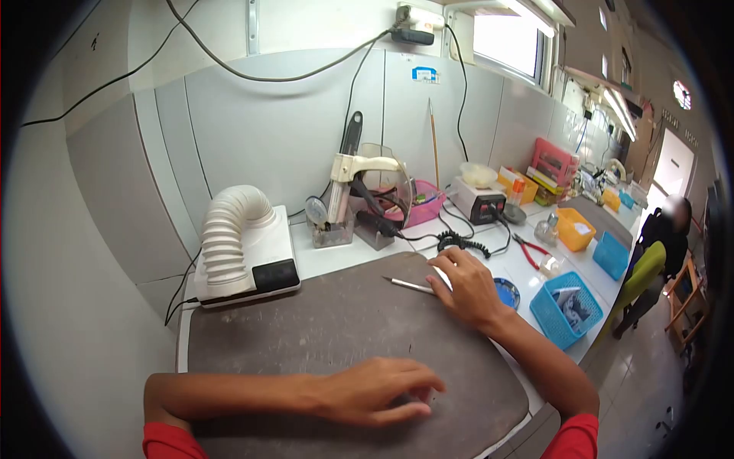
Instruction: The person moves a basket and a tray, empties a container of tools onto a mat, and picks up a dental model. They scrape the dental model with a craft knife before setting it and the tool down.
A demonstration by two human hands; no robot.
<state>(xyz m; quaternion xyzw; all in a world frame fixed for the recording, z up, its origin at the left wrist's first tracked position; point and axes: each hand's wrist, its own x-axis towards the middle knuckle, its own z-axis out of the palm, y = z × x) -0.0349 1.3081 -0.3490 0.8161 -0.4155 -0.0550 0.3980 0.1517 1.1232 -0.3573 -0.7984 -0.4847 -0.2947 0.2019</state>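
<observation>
My left hand point(382, 392) hovers low over the brown work mat point(306, 336), palm down. Its fingers are loosely bent and the thumb stands apart from them, with nothing visible between. Farther right, my right hand point(468, 289) is over the mat's right edge, fingers a little curled and apart from the thumb. A slim pointed tool with a pale handle point(410, 284) lies on the mat, its tip to the left. The handle's rear end reaches to my right thumb, and the hand hides what lies beneath it. A round blue item point(505, 293) sits just beyond my right wrist.
A white device with a ribbed hose point(233, 237) stands at the mat's back left. Behind the mat are a tool holder point(332, 229), a pink basket point(420, 210) and a control box point(480, 200). Red-handled pliers point(529, 251) and a blue basket point(562, 310) stay right; a person point(665, 237) sits beyond.
</observation>
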